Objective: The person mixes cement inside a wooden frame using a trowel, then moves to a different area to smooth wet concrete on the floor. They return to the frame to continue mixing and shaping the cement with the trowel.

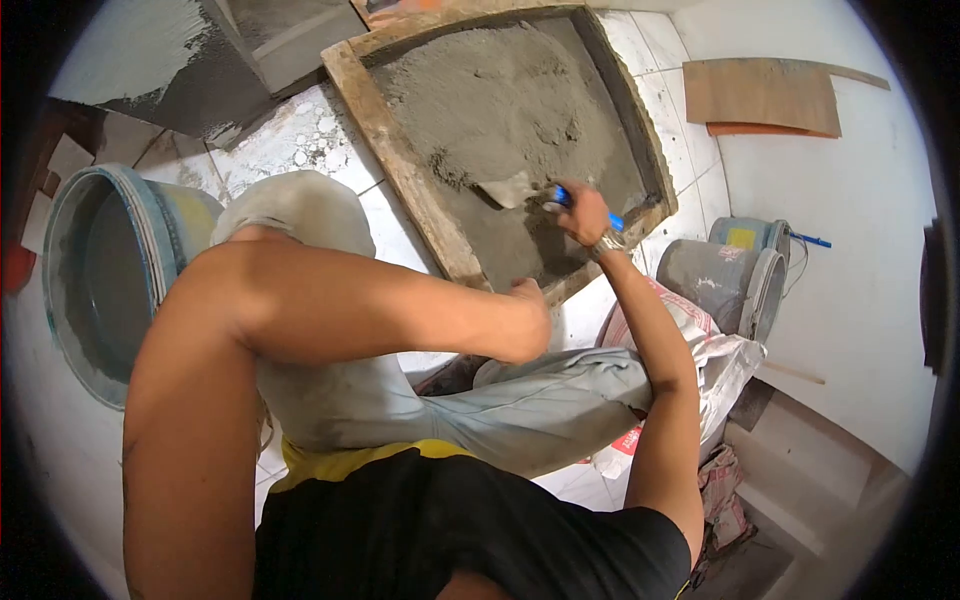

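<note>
My right hand [583,215] is wrapped around the blue handle of a trowel [508,190]. The trowel's blade, coated in grey, lies against the mix in a shallow wooden mixing box [385,150]. Wet-looking grey mortar [530,245] spreads along the near side of the box, and a drier, crumbly heap [480,90] fills the far side. My left hand [528,320] is by the near edge of the box with its fingers curled. Its back and wrist hide whatever may be in it.
A large bucket [130,260] of greyish liquid stands at the left. Grimy buckets [710,270] lie or stand at the right, beside a crumpled sack [700,330]. Brown board [760,95] leans on the right wall. White tiles [300,130] surround the box.
</note>
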Action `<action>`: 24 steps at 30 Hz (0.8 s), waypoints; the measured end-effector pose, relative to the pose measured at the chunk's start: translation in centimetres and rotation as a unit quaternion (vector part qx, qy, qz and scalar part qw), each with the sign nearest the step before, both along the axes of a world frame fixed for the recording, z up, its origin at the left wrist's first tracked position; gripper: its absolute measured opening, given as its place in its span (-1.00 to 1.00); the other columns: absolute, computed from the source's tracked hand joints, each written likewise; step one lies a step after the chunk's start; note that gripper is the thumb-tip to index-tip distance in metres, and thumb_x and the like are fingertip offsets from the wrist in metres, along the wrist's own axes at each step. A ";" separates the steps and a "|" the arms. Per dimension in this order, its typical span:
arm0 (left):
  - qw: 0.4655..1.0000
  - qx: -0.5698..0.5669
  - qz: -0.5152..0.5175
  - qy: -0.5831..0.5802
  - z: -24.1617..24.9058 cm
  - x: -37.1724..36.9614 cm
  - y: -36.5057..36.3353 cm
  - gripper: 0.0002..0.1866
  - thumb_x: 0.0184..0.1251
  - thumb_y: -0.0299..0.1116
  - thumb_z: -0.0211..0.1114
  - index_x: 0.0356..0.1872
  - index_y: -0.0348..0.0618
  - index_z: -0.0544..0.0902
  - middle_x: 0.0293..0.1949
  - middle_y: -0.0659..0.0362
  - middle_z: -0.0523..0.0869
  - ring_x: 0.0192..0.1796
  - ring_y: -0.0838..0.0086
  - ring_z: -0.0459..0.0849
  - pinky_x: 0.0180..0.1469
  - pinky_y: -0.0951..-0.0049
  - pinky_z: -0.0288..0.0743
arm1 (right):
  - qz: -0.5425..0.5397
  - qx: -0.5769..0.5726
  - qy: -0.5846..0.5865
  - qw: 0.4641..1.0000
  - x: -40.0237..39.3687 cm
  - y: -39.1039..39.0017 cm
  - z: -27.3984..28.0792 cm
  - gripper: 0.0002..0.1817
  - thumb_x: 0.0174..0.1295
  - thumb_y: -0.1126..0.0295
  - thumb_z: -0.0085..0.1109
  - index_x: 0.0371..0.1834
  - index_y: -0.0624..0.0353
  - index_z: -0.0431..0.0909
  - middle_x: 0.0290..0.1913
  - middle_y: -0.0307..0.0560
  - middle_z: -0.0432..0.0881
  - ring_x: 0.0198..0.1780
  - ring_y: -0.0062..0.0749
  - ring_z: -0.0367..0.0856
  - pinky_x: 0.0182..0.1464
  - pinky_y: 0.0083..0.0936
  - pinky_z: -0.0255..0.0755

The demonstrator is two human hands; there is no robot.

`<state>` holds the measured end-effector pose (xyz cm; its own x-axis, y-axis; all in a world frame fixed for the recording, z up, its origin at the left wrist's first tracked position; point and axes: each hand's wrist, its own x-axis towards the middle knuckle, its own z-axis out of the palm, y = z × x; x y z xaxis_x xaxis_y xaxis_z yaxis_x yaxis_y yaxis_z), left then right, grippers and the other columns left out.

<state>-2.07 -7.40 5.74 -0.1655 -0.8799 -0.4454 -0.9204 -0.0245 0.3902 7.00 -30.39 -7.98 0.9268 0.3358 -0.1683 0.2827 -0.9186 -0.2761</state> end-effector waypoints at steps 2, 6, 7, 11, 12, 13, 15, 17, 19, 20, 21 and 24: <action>1.000 -0.001 -0.011 -0.008 0.3 0.1 -0.3 -0.76 0.11 -0.29 0.38 -0.18 -0.06 0.77 -0.17 0.19 0.77 -0.12 0.28 0.70 -0.10 0.17 0.41 | -0.043 0.002 0.014 0.999 0.2 -0.7 1.6 -0.47 -0.08 0.27 0.39 0.05 0.11 0.60 -0.08 0.16 0.68 -0.05 0.09 0.64 0.00 -0.20 0.54; 1.000 -0.021 -0.002 -0.003 -0.2 -0.6 -1.0 -0.75 0.10 -0.27 0.40 -0.19 -0.04 0.77 -0.18 0.20 0.77 -0.13 0.28 0.70 -0.11 0.18 0.41 | -0.140 0.014 0.049 0.989 -0.5 -4.1 1.6 -0.58 0.14 0.16 0.30 -0.06 0.25 0.60 -0.37 0.09 0.69 -0.36 0.00 0.66 -0.27 -0.28 0.51; 1.000 0.007 -0.013 -0.006 -0.3 -0.7 -1.3 -0.66 0.10 -0.21 0.41 -0.08 -0.02 0.74 -0.08 0.18 0.74 -0.04 0.22 0.68 -0.03 0.05 0.43 | -0.255 0.145 0.142 0.945 -0.8 -4.5 1.4 -0.65 0.19 0.16 0.27 -0.15 0.23 0.58 -0.45 -0.05 0.62 -0.45 -0.23 0.58 -0.35 -0.37 0.45; 0.999 0.032 0.004 -0.008 -0.8 -1.1 -1.3 -0.58 0.09 -0.15 0.43 0.01 0.00 0.72 0.03 0.15 0.72 0.05 0.16 0.66 0.06 -0.07 0.45 | -0.344 0.282 0.240 0.863 -0.7 -6.6 2.3 -0.75 0.25 0.20 0.19 -0.30 0.18 0.55 -0.57 -0.22 0.49 -0.58 -0.49 0.45 -0.49 -0.49 0.35; 0.999 0.035 0.008 -0.007 -0.6 -0.9 -1.0 -0.58 0.09 -0.15 0.43 0.01 0.00 0.72 0.03 0.15 0.72 0.05 0.16 0.66 0.06 -0.07 0.45 | -0.293 0.222 0.209 0.906 -0.5 -6.9 2.6 -0.75 0.20 0.21 0.23 -0.33 0.20 0.54 -0.59 -0.17 0.48 -0.58 -0.41 0.47 -0.49 -0.43 0.38; 1.000 0.019 0.011 -0.004 -0.5 -0.7 -0.8 -0.58 0.09 -0.16 0.44 0.01 0.00 0.72 0.03 0.14 0.72 0.05 0.15 0.66 0.06 -0.08 0.46 | -0.292 0.223 0.210 0.906 -0.1 -7.2 2.8 -0.75 0.20 0.21 0.23 -0.33 0.20 0.54 -0.59 -0.17 0.48 -0.58 -0.41 0.47 -0.49 -0.43 0.38; 1.000 0.003 0.007 0.001 -0.3 -0.7 -0.8 -0.58 0.09 -0.16 0.44 0.01 0.00 0.72 0.02 0.14 0.72 0.05 0.15 0.66 0.05 -0.08 0.46 | -0.053 0.022 0.166 0.984 0.1 -6.9 4.7 -0.72 0.08 0.21 0.30 -0.25 0.17 0.61 -0.52 -0.03 0.59 -0.46 -0.17 0.60 -0.36 -0.29 0.48; 1.000 0.008 -0.005 -0.010 -0.2 -0.5 -0.9 -0.58 0.10 -0.16 0.43 0.01 0.01 0.72 0.01 0.14 0.73 0.05 0.15 0.66 0.04 -0.09 0.46 | -0.011 -0.036 0.164 0.986 -0.1 -5.8 4.6 -0.66 0.02 0.19 0.34 -0.20 0.16 0.62 -0.43 0.00 0.64 -0.36 -0.09 0.64 -0.28 -0.26 0.49; 1.000 -0.012 -0.001 -0.006 -0.3 -0.7 -0.7 -0.69 0.12 -0.23 0.38 -0.10 -0.03 0.75 -0.06 0.15 0.75 -0.03 0.22 0.69 -0.05 0.04 0.44 | 0.025 -0.131 0.153 0.979 -0.4 -4.6 3.0 -0.50 -0.08 0.19 0.37 -0.01 0.08 0.63 -0.15 0.15 0.69 -0.10 0.12 0.64 -0.09 -0.16 0.51; 1.000 -0.030 0.008 -0.002 -0.3 -0.8 -0.6 -0.78 0.14 -0.29 0.33 -0.21 -0.07 0.77 -0.13 0.16 0.76 -0.11 0.28 0.71 -0.15 0.17 0.42 | 0.025 -0.130 0.152 0.980 -0.1 -3.9 2.2 -0.50 -0.08 0.19 0.37 -0.01 0.08 0.63 -0.15 0.15 0.69 -0.10 0.12 0.64 -0.09 -0.16 0.51; 1.000 -0.029 0.009 -0.002 -0.5 -1.0 -0.5 -0.78 0.14 -0.29 0.33 -0.21 -0.07 0.77 -0.13 0.16 0.76 -0.11 0.28 0.71 -0.15 0.17 0.42 | 0.033 -0.096 0.138 0.985 0.3 -3.0 1.6 -0.50 -0.05 0.20 0.35 0.03 0.08 0.61 -0.14 0.16 0.68 -0.09 0.13 0.64 -0.09 -0.14 0.51; 0.999 -0.045 0.000 -0.011 -1.3 -1.7 -0.6 -0.79 0.12 -0.30 0.35 -0.22 -0.08 0.77 -0.14 0.16 0.77 -0.11 0.28 0.71 -0.14 0.17 0.42 | 0.044 -0.086 0.114 0.989 2.0 0.7 -0.8 -0.50 0.03 0.22 0.30 0.09 0.08 0.57 -0.11 0.18 0.66 -0.09 0.15 0.62 -0.10 -0.11 0.51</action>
<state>-3.79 -8.04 4.46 -0.1561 -0.9166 -0.3681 -0.9286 0.0092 0.3709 8.98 -29.73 -8.75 0.8265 0.3624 -0.4309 0.3123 -0.9319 -0.1847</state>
